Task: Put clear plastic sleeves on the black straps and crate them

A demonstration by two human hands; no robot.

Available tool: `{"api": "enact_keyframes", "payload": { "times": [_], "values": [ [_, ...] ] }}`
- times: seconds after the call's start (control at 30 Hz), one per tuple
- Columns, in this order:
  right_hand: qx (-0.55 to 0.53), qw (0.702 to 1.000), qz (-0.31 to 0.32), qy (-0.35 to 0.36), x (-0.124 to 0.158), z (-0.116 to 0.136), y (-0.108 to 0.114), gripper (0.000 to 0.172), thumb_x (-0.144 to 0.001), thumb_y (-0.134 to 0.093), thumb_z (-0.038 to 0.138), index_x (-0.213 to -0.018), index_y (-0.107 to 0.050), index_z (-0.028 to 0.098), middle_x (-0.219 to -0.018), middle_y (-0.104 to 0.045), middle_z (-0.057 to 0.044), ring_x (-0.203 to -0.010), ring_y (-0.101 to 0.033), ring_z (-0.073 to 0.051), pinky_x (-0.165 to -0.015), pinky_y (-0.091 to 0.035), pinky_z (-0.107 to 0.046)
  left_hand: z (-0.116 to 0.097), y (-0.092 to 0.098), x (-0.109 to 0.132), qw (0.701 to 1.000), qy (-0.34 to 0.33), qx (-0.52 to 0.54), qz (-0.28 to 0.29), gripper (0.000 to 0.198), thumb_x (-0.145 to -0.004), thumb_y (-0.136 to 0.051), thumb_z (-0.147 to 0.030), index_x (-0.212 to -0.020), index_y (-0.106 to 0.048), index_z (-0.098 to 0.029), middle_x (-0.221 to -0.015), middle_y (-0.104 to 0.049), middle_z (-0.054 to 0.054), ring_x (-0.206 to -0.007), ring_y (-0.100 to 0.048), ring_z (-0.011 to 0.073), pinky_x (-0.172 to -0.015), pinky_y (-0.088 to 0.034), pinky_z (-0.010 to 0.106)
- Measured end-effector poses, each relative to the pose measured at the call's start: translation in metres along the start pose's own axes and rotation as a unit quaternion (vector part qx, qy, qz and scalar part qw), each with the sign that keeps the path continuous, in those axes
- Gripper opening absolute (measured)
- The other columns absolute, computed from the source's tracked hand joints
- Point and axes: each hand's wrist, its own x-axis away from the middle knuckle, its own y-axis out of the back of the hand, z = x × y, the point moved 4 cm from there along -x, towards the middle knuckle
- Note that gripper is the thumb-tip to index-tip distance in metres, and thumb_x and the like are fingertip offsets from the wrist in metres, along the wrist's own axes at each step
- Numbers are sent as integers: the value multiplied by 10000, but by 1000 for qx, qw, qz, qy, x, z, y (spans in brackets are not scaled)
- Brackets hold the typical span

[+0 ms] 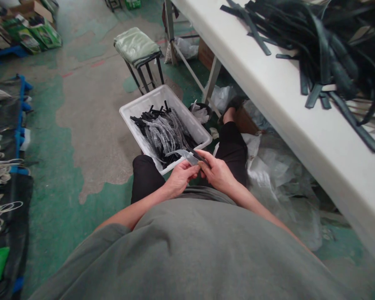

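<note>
Both hands meet over my lap, at the near edge of a white plastic bin [134, 125]. My left hand [181, 177] pinches a clear plastic sleeve [187, 155], whose loose end points left over the bin. A black strip [200, 156] lies in my right hand [217, 168], its fingers closed round it close to the sleeve. Whether the strip's end is inside the sleeve, I cannot tell. Inside the bin lies a heap of black strips [140, 123], many of them in clear plastic sleeves [164, 135].
A long white table [278, 91] runs along my right, with a pile of black strips [325, 54] on it. Ahead stands a stool with a pale green cushion [136, 43]. Clear plastic bags [281, 175] lie under the table. Bundles of white cord [0, 175] are at left.
</note>
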Motion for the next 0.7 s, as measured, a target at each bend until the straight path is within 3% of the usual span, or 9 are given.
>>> {"api": "enact_keyframes", "payload": {
  "times": [0.13,0.23,0.33,0.43,0.47,0.53,0.63,0.7],
  "values": [
    [-17,999,-39,-17,-9,-1,-2,461,-947,-422,291,-1376,-499,142,-706,-657,-35,-572,-576,-150,-581,-450,-263,-6,-2,-3,998,-29,-49,10,283,-627,-821,-242,-811,-629,-147,-668,-628,-23,-590,-545,86,-574,-408,215],
    [-29,999,-28,6,-9,-1,-4,414,-907,-505,303,-1294,-592,181,-867,-705,-59,-595,-579,-135,-594,-458,-252,-8,-3,-5,996,-13,-71,43,332,-582,-843,-177,-835,-633,-138,-683,-654,-16,-609,-580,102,-614,-442,226],
    [-83,997,2,7,0,-5,0,350,-893,-524,348,-1153,-686,178,-711,-673,-11,-500,-513,-102,-533,-427,-219,-14,8,-11,999,14,8,44,487,-588,-825,-124,-1033,-630,-161,-881,-711,24,-758,-658,148,-726,-499,260],
    [-86,995,37,-30,18,-17,10,337,-883,-527,374,-1037,-733,155,-598,-625,10,-466,-481,-97,-499,-402,-210,-37,43,-30,984,-13,167,-60,298,-787,-690,-256,-1058,-605,-163,-1005,-711,68,-904,-680,176,-806,-525,301],
    [-73,995,51,-39,26,-23,13,330,-879,-533,381,-1004,-742,159,-619,-642,3,-488,-503,-104,-509,-410,-212,-49,59,-39,972,-33,208,-107,213,-855,-613,-303,-1002,-607,-148,-984,-712,79,-907,-682,175,-813,-530,306],
    [-48,995,73,-58,39,-35,18,336,-886,-529,415,-946,-752,171,-691,-685,-14,-571,-572,-132,-558,-442,-221,-75,90,-54,943,-82,254,-201,230,-936,-488,-334,-911,-596,-133,-897,-710,77,-841,-685,148,-789,-535,283],
    [-24,991,104,-83,52,-54,17,369,-888,-525,475,-861,-756,189,-726,-707,-26,-662,-633,-184,-613,-477,-251,-112,119,-67,912,-160,240,-292,188,-947,-482,-294,-942,-594,-144,-762,-678,20,-662,-646,86,-694,-517,217],
    [-27,989,117,-87,53,-61,11,375,-884,-528,494,-840,-756,199,-749,-715,-36,-710,-653,-213,-643,-495,-276,-124,119,-68,918,-210,180,-286,189,-907,-562,-309,-1023,-599,-164,-705,-644,-16,-582,-599,64,-633,-487,190]
  ]
}}
